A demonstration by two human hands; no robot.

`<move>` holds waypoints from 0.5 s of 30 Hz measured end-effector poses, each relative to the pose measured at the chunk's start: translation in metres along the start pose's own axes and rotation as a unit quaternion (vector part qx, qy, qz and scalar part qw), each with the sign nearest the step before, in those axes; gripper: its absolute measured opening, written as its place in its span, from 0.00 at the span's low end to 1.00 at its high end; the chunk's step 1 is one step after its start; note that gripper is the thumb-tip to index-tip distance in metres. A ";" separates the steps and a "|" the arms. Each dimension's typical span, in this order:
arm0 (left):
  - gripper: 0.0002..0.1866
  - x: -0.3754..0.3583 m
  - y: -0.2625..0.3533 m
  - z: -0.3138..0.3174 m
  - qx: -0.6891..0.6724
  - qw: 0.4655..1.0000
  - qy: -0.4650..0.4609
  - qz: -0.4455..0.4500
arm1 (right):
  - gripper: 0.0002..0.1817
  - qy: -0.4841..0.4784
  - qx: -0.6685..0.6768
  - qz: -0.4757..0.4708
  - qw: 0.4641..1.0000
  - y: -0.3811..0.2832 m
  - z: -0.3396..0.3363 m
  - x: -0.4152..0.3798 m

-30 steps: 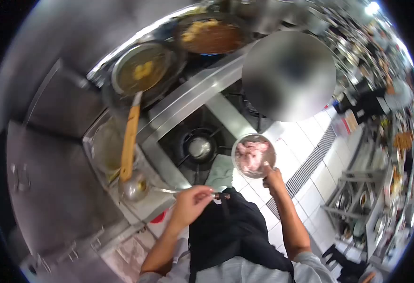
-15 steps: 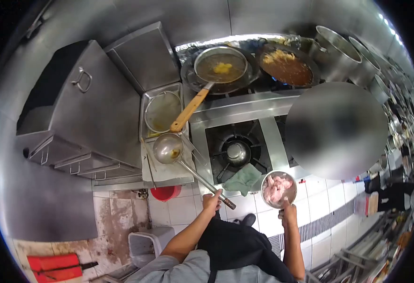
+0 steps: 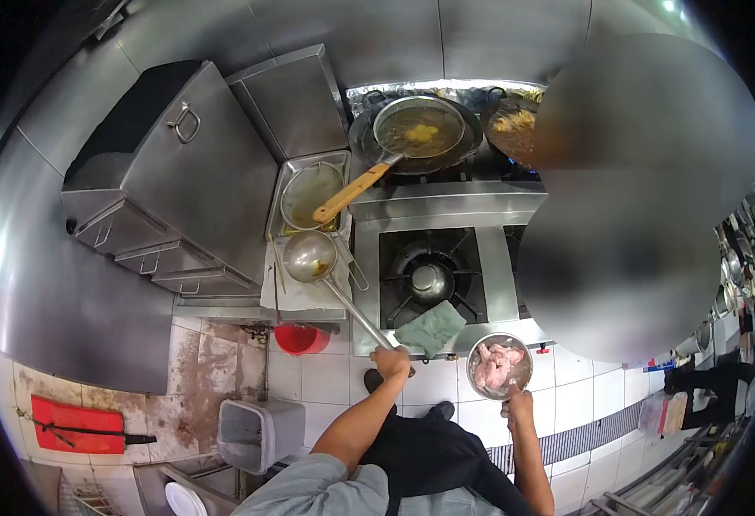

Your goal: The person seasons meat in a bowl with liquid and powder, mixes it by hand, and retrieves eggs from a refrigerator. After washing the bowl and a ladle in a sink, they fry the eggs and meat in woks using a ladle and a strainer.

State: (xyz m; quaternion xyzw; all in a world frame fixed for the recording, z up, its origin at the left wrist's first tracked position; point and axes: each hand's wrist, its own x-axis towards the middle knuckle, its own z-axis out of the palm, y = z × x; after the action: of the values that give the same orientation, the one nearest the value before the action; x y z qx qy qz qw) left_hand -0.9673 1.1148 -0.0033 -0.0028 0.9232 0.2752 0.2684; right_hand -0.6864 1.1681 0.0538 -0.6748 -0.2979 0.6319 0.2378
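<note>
1. From my end I see the left hand (image 3: 392,362) with its grip closed around the long handle of a large silver metal ladle (image 3: 307,252); a little yellowish residue shows in its bowl.
2. My right hand (image 3: 520,403) has its grip clenched on the near side of a small round metal pan (image 3: 473,378), held just off the stove's front edge. I cannot tell how much handle is hidden.
3. Pink, raw-looking pieces (image 3: 498,365) sit in that pan; I'd judge this portion uncooked.
4. Cooking looks underway at the back: yellow pieces (image 3: 420,133) lie in a round strainer with a wooden handle (image 3: 353,193) over a dark wok (image 3: 474,143). Blur partly hides the neighbouring brown contents (image 3: 512,150).
</note>
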 end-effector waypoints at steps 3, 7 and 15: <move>0.23 -0.003 -0.018 -0.006 -0.068 0.992 0.082 0.061 | 0.15 0.004 -0.004 -0.003 1.000 -0.002 0.000 0.001; 0.18 0.013 -0.054 -0.042 -0.102 0.981 0.090 0.135 | 0.15 -0.003 0.006 -0.001 1.000 -0.006 0.002 0.000; 0.13 0.027 -0.040 -0.174 -0.078 0.981 0.030 0.175 | 0.15 0.024 0.002 -0.005 1.000 -0.012 0.024 -0.001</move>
State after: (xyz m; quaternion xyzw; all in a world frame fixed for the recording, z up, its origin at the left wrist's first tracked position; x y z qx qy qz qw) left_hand -1.0702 0.9962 0.0860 0.1295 0.8926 0.3889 0.1876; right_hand -0.7112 1.1749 0.0605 -0.6882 -0.2937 0.6148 0.2495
